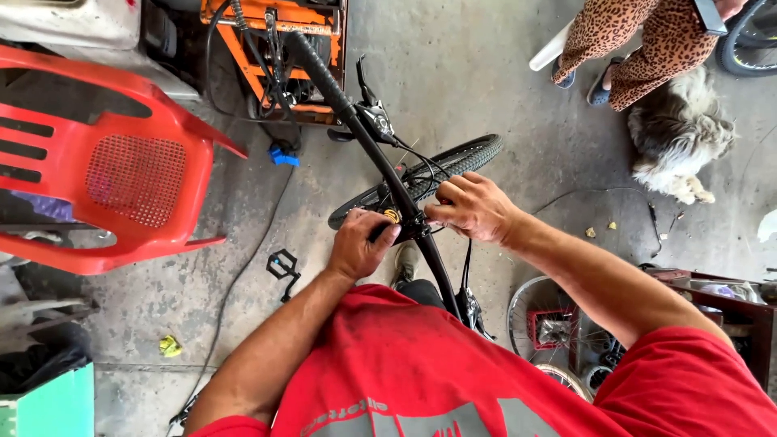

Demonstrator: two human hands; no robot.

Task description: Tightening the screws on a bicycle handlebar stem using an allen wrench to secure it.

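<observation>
grey concrete floor (486, 73) fills most of the workshop, stained and dusty. red comes next: a big plastic chair (113, 174) stands off to the person's left, and beyond it sits an orange machine (279, 40) with black cables trailing from it. a second person in leopard-print trousers (639, 40) sits at the far right, a shaggy grey-and-white dog (676, 133) lying just beside their feet.

straight below the person in the red shirt stands a bicycle. its black handlebar (340, 97) runs slantwise from the far left grip down towards the person's body, and the knobbly front tyre (453, 162) shows underneath it, pointing away to the right. a bare spoked wheel rim (538, 316) lies on the floor near the person's right arm, next to a dark wooden bench (728, 303).

both hands meet at the middle of the bar, at the stem. the left hand (360, 243) is curled shut around a black-handled tool (380, 232), pressed against the clamp. the right hand (469, 206) is closed over the bar just beside it, fingers wrapped down and gripping.

smaller bits lie about: a loose black pedal (282, 265) on the floor near the left forearm, a blue clip (283, 155), and a yellow scrap (170, 346).
</observation>
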